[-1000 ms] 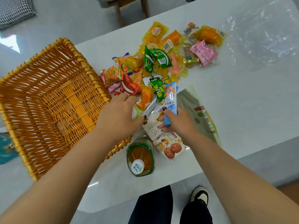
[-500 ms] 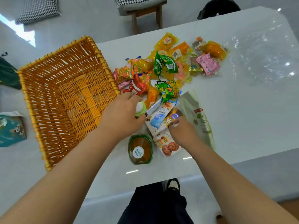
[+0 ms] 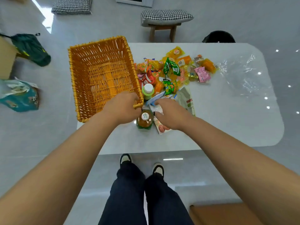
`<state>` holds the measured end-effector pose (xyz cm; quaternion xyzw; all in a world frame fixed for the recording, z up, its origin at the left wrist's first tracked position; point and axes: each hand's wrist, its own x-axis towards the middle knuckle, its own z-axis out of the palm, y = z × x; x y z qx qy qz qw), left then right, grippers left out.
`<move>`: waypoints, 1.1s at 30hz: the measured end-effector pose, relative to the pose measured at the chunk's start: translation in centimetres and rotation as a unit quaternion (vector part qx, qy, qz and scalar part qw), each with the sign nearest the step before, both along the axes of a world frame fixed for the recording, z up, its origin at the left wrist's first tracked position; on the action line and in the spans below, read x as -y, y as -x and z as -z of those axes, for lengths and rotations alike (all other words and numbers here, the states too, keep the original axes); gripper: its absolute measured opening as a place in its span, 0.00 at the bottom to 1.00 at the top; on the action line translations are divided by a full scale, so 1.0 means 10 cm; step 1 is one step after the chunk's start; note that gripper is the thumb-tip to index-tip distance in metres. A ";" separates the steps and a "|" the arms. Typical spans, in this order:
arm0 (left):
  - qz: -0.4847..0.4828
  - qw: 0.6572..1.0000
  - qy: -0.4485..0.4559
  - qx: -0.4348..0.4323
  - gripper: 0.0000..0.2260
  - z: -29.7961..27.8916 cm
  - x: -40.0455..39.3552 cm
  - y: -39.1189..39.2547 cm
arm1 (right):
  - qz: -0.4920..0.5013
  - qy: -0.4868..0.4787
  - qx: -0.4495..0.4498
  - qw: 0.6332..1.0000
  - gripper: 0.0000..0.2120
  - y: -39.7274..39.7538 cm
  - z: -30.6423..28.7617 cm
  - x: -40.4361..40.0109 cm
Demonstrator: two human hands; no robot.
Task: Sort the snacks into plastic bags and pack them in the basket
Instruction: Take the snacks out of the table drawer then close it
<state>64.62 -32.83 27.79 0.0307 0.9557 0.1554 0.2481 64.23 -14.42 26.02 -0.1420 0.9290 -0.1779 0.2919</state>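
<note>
An empty orange wicker basket (image 3: pixel 73 78) sits on the left of the white table (image 3: pixel 227 124). My left hand (image 3: pixel 123 108) grips its near right corner rim. A pile of colourful snack packets (image 3: pixel 164 72) lies to the right of the basket. My right hand (image 3: pixel 170 114) lies on the near end of the pile, fingers curled round blue-and-white packets (image 3: pixel 152 101). A green bottle with a white cap (image 3: pixel 147 90) stands free between basket and pile. An orange drink bottle (image 3: pixel 144 120) stands between my hands. Clear plastic bags (image 3: pixel 246 73) lie at the right.
A beige pouch (image 3: pixel 186 98) and a cookie packet (image 3: pixel 162 127) lie by my right hand. A checked stool (image 3: pixel 165 18) stands beyond the table. Bags (image 3: pixel 19 95) lie on the floor at the left. The table's near edge runs just above my feet.
My left hand has let go of the green bottle and moved onto the basket's corner. My right hand stays on the packets. The view has pulled back and up.
</note>
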 end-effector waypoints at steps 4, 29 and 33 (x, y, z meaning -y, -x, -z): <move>0.013 0.999 -0.012 0.027 0.20 -0.14 0.31 -0.13 | -0.006 0.020 -0.011 1.000 0.23 -0.12 -0.26 0.19; 0.087 0.988 -0.114 0.062 0.18 -0.35 3.52 0.86 | 0.134 -0.037 0.010 0.990 0.10 0.54 -0.34 3.27; 0.111 0.984 -0.126 0.055 0.16 -0.43 3.59 1.27 | 0.168 -0.032 0.006 0.985 0.16 0.85 -0.40 3.45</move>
